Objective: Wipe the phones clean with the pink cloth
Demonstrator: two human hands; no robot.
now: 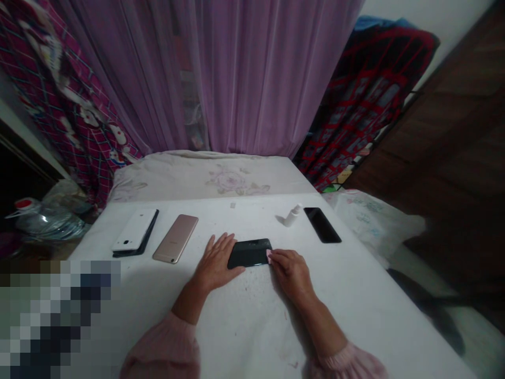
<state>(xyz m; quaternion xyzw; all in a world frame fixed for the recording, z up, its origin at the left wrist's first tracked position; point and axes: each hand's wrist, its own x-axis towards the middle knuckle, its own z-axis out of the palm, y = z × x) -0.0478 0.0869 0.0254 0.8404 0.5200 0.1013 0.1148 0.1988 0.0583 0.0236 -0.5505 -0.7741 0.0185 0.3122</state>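
Lying flat and open, left hand is pressed on dark phone — pink scrap, maybe cloth, is pinched by right hand at phone's right end.

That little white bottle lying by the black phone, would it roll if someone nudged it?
Probably a little: the white bottle looks round and lies on its side on the table, so it could roll. It is small, so likely light and easily knocked. The black phone beside it might stop it.
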